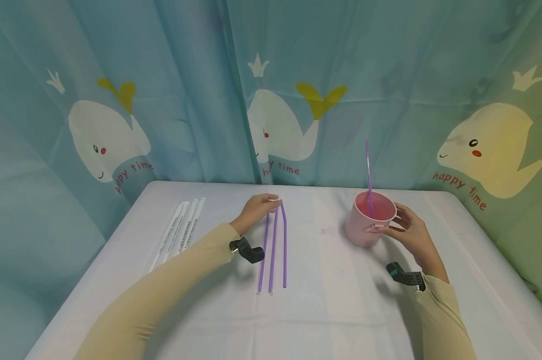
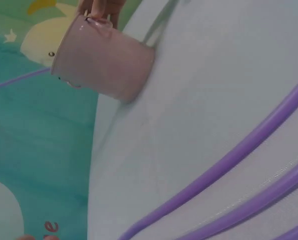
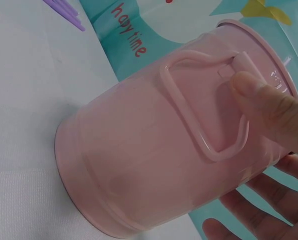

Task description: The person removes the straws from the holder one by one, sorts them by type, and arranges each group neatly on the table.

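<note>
My left hand (image 1: 256, 212) is at the far ends of three purple drinking straws (image 1: 285, 250) lying side by side. Its thumb and fingers pinch the bent tip of the rightmost straw; the tips of the other two are partly hidden by the hand. In the left wrist view the straws (image 2: 228, 162) cross the lower right, and only fingertips show at the bottom edge. My right hand (image 1: 410, 232) grips a pink metal bucket (image 1: 363, 230) at its rim, the thumb (image 3: 253, 90) over the small side handle (image 3: 188, 117). One purple straw (image 1: 369, 170) stands upright in the bucket.
Several white paper-wrapped straws (image 1: 181, 227) lie at the left of the white table (image 1: 334, 310). Behind the far table edge hangs a blue-green curtain (image 1: 199, 100) printed with whales. Each wrist wears a black band.
</note>
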`<control>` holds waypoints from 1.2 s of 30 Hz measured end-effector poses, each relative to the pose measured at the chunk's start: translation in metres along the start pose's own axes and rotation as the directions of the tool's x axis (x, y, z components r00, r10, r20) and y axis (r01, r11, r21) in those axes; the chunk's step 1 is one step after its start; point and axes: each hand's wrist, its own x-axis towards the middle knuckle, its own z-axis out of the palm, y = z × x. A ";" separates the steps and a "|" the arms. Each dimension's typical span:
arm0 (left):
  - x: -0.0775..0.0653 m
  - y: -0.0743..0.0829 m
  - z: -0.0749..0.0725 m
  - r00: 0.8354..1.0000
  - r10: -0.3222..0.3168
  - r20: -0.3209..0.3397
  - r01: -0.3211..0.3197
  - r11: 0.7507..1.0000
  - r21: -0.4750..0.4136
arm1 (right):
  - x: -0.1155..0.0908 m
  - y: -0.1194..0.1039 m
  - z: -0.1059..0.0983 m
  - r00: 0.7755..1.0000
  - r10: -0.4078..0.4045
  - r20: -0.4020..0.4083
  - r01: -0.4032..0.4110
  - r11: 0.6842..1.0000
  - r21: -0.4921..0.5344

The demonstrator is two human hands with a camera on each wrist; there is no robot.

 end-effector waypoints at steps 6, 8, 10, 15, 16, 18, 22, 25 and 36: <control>0.004 0.006 0.001 0.990 0.130 0.047 -0.129 0.991 -0.035 | -0.001 0.002 -0.002 1.000 0.001 0.012 -0.001 1.000 0.010; 0.005 0.011 0.002 0.985 0.167 0.050 -0.164 0.985 -0.049 | -0.001 0.004 -0.002 1.000 -0.001 0.010 0.001 1.000 0.016; 0.007 0.018 0.003 0.980 0.192 0.047 -0.188 0.980 -0.069 | -0.001 0.005 -0.003 1.000 -0.007 0.006 0.007 1.000 0.024; 0.011 0.037 0.010 0.972 0.232 0.044 -0.223 0.964 -0.144 | -0.002 0.005 -0.003 1.000 -0.006 0.002 0.006 1.000 0.023; 0.011 0.042 0.012 0.970 0.240 0.043 -0.231 0.960 -0.158 | -0.002 0.004 -0.003 1.000 -0.005 0.001 0.005 1.000 0.026; 0.014 0.049 0.016 0.965 0.258 0.038 -0.248 0.954 -0.169 | -0.002 0.004 -0.002 1.000 -0.004 0.001 0.004 1.000 0.028; 0.021 0.062 0.026 0.962 0.272 0.021 -0.264 0.946 -0.190 | -0.001 0.004 -0.001 1.000 -0.011 0.003 0.011 0.999 0.033; 0.026 0.069 0.035 0.963 0.270 0.009 -0.263 0.944 -0.198 | -0.001 0.003 0.000 1.000 -0.006 0.007 0.006 1.000 0.031; 0.048 0.093 0.068 0.961 0.276 -0.011 -0.272 0.940 -0.206 | 0.000 0.006 -0.001 1.000 -0.021 -0.003 0.021 0.999 0.033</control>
